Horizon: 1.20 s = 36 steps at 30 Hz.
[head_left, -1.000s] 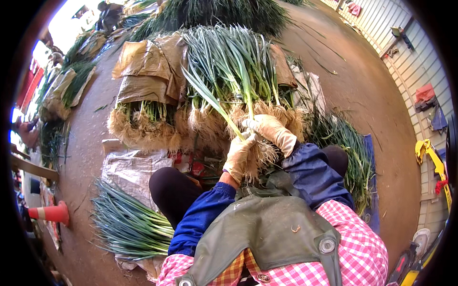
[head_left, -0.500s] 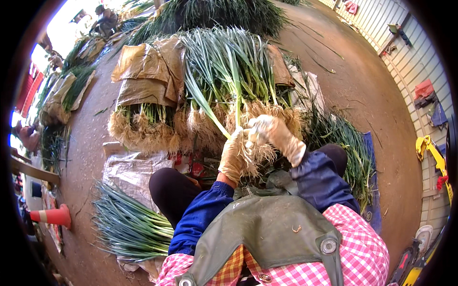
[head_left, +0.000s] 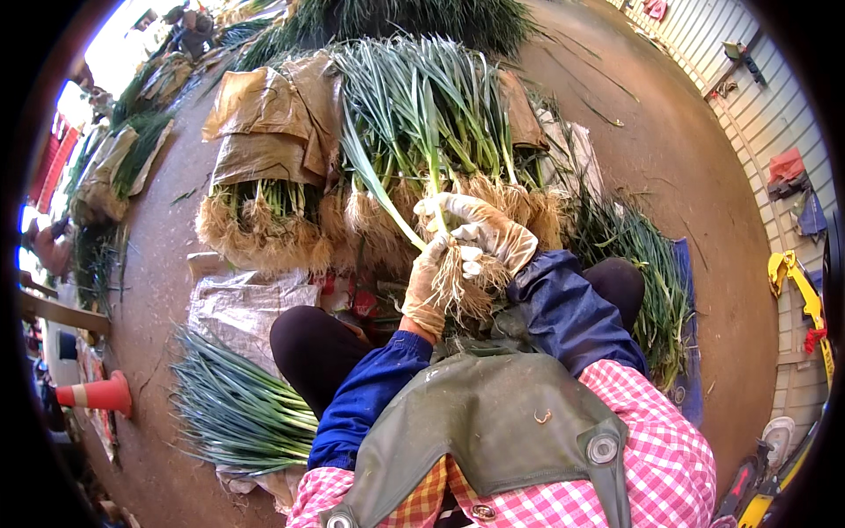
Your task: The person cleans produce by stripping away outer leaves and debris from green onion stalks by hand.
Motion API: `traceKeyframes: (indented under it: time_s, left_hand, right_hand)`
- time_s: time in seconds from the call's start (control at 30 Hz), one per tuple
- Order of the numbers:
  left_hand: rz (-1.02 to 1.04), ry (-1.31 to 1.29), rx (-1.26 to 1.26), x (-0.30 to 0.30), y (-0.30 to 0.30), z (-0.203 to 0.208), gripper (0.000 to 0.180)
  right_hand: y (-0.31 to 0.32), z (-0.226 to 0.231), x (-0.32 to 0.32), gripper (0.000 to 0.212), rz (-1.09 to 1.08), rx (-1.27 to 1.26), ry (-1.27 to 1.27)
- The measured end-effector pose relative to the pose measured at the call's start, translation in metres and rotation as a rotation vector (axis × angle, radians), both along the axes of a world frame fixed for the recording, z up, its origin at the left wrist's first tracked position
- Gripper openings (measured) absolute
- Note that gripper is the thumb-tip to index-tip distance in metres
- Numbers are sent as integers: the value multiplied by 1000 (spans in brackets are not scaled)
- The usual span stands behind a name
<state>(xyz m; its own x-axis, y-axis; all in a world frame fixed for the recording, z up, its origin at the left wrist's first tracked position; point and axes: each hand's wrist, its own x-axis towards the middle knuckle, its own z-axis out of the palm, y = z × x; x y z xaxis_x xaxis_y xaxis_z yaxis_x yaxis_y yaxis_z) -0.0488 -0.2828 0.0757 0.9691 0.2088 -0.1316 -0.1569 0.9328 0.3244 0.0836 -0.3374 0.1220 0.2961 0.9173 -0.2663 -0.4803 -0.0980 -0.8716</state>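
Both my hands wear dirty pale gloves and meet in front of my lap. My left hand (head_left: 424, 292) is closed around the base of green onions (head_left: 400, 220); two pale stalks rise from it, and shaggy roots hang at its right. Curled over the same stalks from the right is my right hand (head_left: 489, 231), its fingertips against the white part just above the roots. Just beyond my hands lies a big heap of green onions (head_left: 422, 97), roots toward me. Some of what the fingers grip is hidden behind the gloves.
Brown sacking (head_left: 264, 119) covers more rooted onions at the left. Cleaner onions (head_left: 242, 409) lie on a pale sack (head_left: 251, 308) beside my left knee. Loose greens (head_left: 647, 282) lie on a blue sheet at the right. An orange cone (head_left: 101, 395) lies on its side far left.
My right hand has moved left and slightly up, from beside the stalks to over them. My left hand stays nearly in place, still holding the onions.
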Motion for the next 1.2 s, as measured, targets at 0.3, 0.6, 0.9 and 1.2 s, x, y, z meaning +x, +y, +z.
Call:
traceKeyframes:
  time_s: [0.3, 0.6, 0.9, 1.2]
  left_hand:
    - [170, 107, -141, -1, -11, 6, 23]
    - [144, 368, 174, 1, -7, 16, 36]
    - [121, 283, 451, 8, -10, -25, 28]
    - [184, 215, 463, 11, -18, -20, 29]
  right_hand:
    - [2, -24, -2, 35, 15, 89, -30]
    - [6, -17, 3, 36, -74, 130, 87]
    - [-4, 21, 4, 37, -201, -415, -1174]
    - [-1, 5, -5, 31, 118, -428, -960]
